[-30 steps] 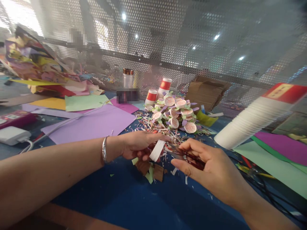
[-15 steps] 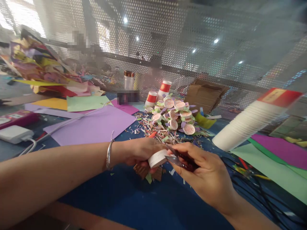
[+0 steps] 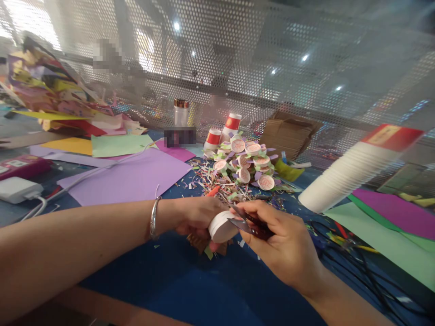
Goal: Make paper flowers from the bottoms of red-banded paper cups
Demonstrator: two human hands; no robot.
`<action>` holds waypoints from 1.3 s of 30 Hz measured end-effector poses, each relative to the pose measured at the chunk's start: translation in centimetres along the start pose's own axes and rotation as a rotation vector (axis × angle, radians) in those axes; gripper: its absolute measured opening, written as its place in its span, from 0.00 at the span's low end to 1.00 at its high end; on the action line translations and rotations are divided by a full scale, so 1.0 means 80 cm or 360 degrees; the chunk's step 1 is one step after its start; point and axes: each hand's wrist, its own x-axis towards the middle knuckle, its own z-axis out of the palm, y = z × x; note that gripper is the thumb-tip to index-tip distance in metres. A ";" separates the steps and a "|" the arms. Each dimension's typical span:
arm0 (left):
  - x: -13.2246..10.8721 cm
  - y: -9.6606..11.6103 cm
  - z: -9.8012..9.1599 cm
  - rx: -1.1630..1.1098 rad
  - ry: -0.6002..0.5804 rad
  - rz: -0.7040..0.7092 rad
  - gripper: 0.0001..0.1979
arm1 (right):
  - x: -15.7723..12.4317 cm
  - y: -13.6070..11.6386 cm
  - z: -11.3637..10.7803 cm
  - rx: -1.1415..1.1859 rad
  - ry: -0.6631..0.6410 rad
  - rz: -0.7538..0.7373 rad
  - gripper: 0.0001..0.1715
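Observation:
My left hand (image 3: 200, 215), with a silver bangle at the wrist, is closed around a short white paper cup piece (image 3: 222, 228). One round, flat side of it faces me. In my right hand (image 3: 285, 244) is a pair of scissors (image 3: 242, 225) with dark handles, its blades apart at the piece's upper right rim. Whether paper lies between the blades cannot be made out. Just beneath my left hand are brown cardboard and green paper scraps (image 3: 209, 251). Beyond both hands rises a heap of cut cup bottoms (image 3: 244, 160) with green and purple paper tabs.
A leaning stack of white paper cups (image 3: 350, 174) stands right, near black cables (image 3: 360, 267). Paper shreds (image 3: 220, 185) surround the heap. Purple paper (image 3: 132, 176) and a white charger (image 3: 20, 189) lie left. Folded cardboard (image 3: 288, 133) rests by the perforated screen (image 3: 217, 54).
The cup piece has turned in my left hand, showing more of its round side. The scissors have shifted slightly left along its rim. The whole view has moved a little.

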 end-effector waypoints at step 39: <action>-0.004 0.002 0.021 -0.0485 0.0193 0.0681 0.15 | 0.000 0.024 -0.005 -0.0155 0.0362 0.0372 0.06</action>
